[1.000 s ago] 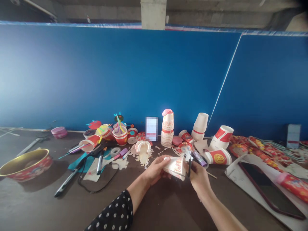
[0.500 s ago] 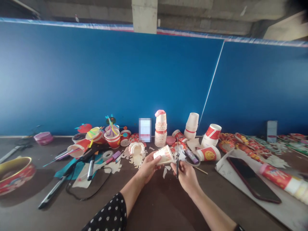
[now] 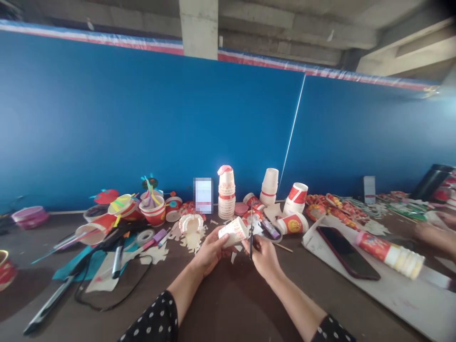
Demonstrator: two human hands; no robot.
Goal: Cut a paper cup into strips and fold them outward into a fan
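1 pale scrap (image 3: 233, 257), hidden earlier, now shows below the cup (image 3: 233, 232).

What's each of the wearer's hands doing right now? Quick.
Left hand: closed, holding a white paper cup with red print.
Right hand: closed, holding black-handled metal scissors.

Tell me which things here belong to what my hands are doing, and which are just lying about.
In hand:
- paper cup, in your left hand
- scissors, in your right hand

Apparently just lying about:
- dark phone
- marker
- pink dish
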